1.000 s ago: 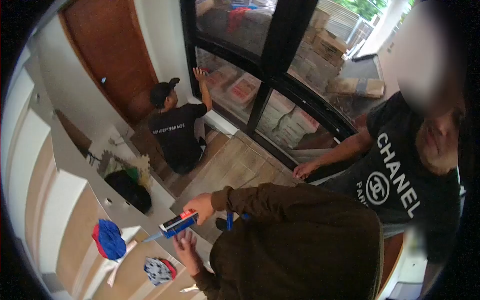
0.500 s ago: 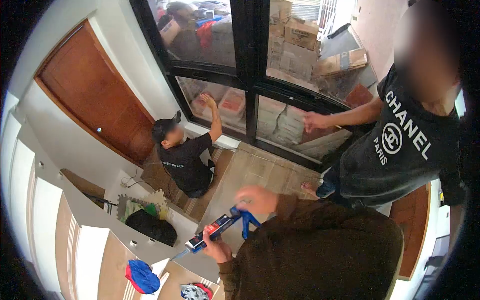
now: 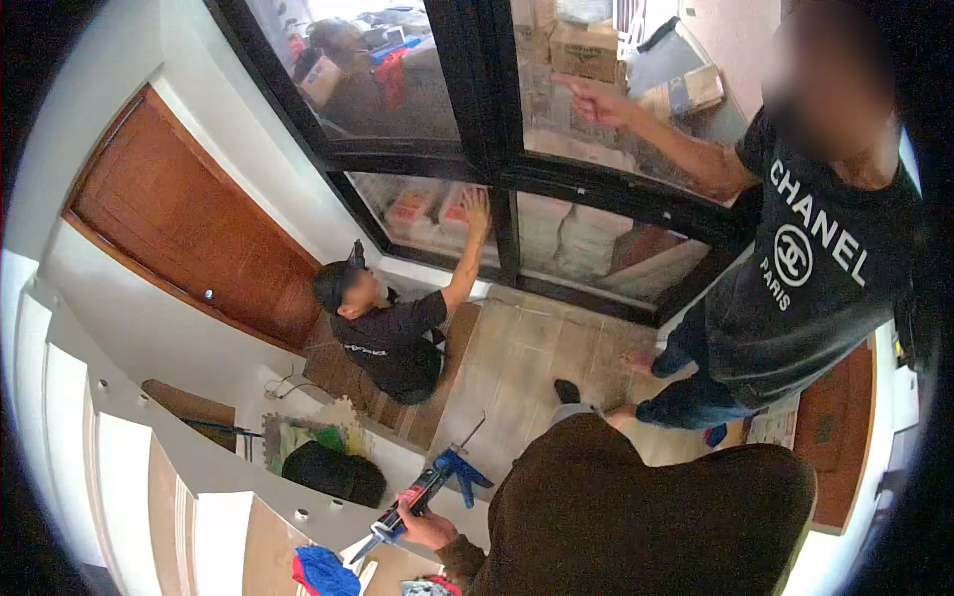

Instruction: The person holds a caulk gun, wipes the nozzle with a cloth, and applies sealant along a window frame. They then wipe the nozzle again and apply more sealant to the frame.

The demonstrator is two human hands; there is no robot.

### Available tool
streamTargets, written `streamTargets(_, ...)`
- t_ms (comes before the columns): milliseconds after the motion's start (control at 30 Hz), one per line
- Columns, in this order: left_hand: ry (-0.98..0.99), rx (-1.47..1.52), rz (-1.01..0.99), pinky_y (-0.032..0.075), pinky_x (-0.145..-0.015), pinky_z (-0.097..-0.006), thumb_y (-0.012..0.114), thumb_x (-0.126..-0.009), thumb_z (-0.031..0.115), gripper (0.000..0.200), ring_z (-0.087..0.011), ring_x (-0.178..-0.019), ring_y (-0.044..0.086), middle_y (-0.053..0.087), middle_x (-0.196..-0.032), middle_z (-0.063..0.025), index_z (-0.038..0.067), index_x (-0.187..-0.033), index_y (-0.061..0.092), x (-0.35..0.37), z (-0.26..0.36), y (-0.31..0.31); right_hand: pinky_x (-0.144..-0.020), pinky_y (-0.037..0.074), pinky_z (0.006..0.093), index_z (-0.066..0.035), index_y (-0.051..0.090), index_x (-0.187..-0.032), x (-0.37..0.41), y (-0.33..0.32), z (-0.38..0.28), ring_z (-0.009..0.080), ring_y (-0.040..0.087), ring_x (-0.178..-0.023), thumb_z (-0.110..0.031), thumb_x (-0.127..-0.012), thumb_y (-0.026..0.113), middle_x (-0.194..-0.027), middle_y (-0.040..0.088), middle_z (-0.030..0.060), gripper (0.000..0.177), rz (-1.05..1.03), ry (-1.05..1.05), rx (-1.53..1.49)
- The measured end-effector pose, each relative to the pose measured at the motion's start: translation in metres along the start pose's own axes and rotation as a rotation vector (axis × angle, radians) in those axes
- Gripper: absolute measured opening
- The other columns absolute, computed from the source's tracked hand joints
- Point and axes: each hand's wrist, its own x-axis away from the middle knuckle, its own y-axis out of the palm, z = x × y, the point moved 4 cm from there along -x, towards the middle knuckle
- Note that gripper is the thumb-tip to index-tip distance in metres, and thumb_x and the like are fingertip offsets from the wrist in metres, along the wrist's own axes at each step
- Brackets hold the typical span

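My left hand (image 3: 425,524) is wrapped round the barrel of a blue caulking gun (image 3: 455,471) loaded with a cartridge. The gun slants with its nozzle down and left, its blue handle and thin rod up and right. No hand is on the handle. My right hand is out of sight, with my brown sleeve and clothing filling the lower right. Below the nozzle lies a blue and red cloth (image 3: 326,572), and a grey and red cloth (image 3: 429,587) is partly cut off at the bottom edge.
A crouching person (image 3: 393,343) reaches a hand to the lower glass of a black-framed door (image 3: 492,159). Another person (image 3: 805,268) stands at right, pointing across the glass. White stair edges (image 3: 224,526) run along the left, near a black bag (image 3: 333,474) and a wooden door (image 3: 189,219).
My right hand has left the gun's handle and gone out of view. The left still holds the gun, now more upright. The standing person's arm has risen; the crouching person's hand has shifted right.
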Motion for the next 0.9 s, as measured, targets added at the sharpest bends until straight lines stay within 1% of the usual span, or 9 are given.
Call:
streamTargets(67,-0.017,-0.051,-0.141,0.048,-0.092,-0.0364,0.059,-0.091,0.017,0.016,-0.0195,-0.090,0.061,0.064,-0.085,-0.0083,0.002,-0.086,0.061,-0.013,-0.008,-0.010,-0.064,0.041,0.0382,-0.005,0.056,-0.087,-0.008,-0.003,-0.012,0.0146,0.048,-0.068,-0.028,-0.098,0.051,-0.072,0.052,0.0056,0.026,0.031,-0.055,-0.015)
streamTargets(100,-0.020,-0.056,0.011,0.046,-0.095,-0.0377,0.056,-0.092,0.018,0.018,-0.0209,-0.089,0.060,0.064,-0.083,-0.0086,0.004,-0.084,0.062,-0.019,-0.009,-0.011,-0.064,0.041,0.0382,-0.005,0.056,-0.088,-0.011,-0.004,-0.020,0.0146,0.048,-0.068,-0.028,-0.098,0.052,-0.073,0.052,0.0054,0.025,0.041,-0.082,-0.017)
streamTargets(133,0.040,-0.075,-0.168,0.046,-0.094,-0.0371,0.057,-0.093,0.021,0.020,-0.0210,-0.087,0.060,0.065,-0.083,-0.0085,0.004,-0.085,0.063,-0.023,-0.009,-0.006,-0.065,0.041,0.0381,-0.006,0.056,-0.089,-0.016,-0.005,-0.026,0.0145,0.049,-0.069,-0.028,-0.098,0.052,-0.074,0.053,0.0052,0.024,0.048,-0.111,-0.018)
streamTargets(167,-0.121,-0.042,-0.064,0.054,-0.082,-0.0353,0.070,-0.083,0.008,0.015,-0.0176,-0.083,0.063,0.067,-0.094,-0.0087,-0.001,-0.095,0.067,-0.023,-0.006,0.004,-0.065,0.041,0.0380,-0.006,0.056,-0.090,-0.016,-0.006,-0.030,0.0145,0.049,-0.069,-0.028,-0.098,0.052,-0.074,0.053,0.0049,0.024,0.039,-0.117,-0.013)
streamTargets(200,-0.081,-0.088,-0.137,0.052,-0.087,-0.0356,0.071,-0.084,0.010,0.014,-0.0185,-0.086,0.063,0.067,-0.098,-0.0087,0.001,-0.094,0.069,-0.016,0.006,0.024,-0.066,0.041,0.0380,-0.006,0.056,-0.091,-0.015,-0.004,-0.030,0.0145,0.049,-0.070,-0.028,-0.098,0.052,-0.075,0.053,0.0047,0.023,0.021,-0.102,-0.019)
streamTargets(233,0.044,-0.197,-0.032,0.050,-0.091,-0.0370,0.071,-0.084,0.007,0.016,-0.0191,-0.091,0.063,0.065,-0.104,-0.0098,-0.001,-0.097,0.066,-0.001,0.019,0.036,-0.066,0.041,0.0379,-0.006,0.056,-0.092,-0.016,-0.005,-0.039,0.0144,0.049,-0.070,-0.028,-0.098,0.052,-0.076,0.053,0.0045,0.023,0.009,-0.092,-0.033)
streamTargets(300,0.045,-0.041,-0.117,0.049,-0.095,-0.0388,0.069,-0.084,0.003,0.028,-0.0213,-0.102,0.061,0.063,-0.110,-0.0120,-0.003,-0.109,0.057,-0.020,0.007,0.036,-0.067,0.042,0.0378,-0.007,0.056,-0.094,-0.019,-0.006,-0.046,0.0144,0.049,-0.071,-0.028,-0.098,0.052,-0.077,0.053,0.0040,0.022,-0.009,-0.082,-0.038)
streamTargets(700,0.115,-0.155,-0.120,0.046,-0.098,-0.0428,0.066,-0.083,-0.002,0.026,-0.0247,-0.102,0.060,0.063,-0.108,-0.0132,-0.003,-0.108,0.058,0.017,0.008,0.040,-0.074,0.043,0.0370,-0.010,0.057,-0.105,-0.021,-0.010,-0.058,0.0139,0.052,-0.078,-0.027,-0.097,0.053,-0.086,0.056,0.0012,0.020,-0.046,-0.042,-0.071)
streamTargets(900,0.137,-0.202,-0.071,0.048,-0.094,-0.0381,0.068,-0.082,0.002,0.026,-0.0210,-0.097,0.062,0.064,-0.105,-0.0115,-0.006,-0.106,0.059,0.013,-0.001,0.063,-0.077,0.044,0.0366,-0.011,0.058,-0.111,-0.041,-0.019,-0.066,0.0137,0.053,-0.081,-0.027,-0.096,0.053,-0.090,0.057,-0.0002,0.022,-0.074,-0.056,-0.115)
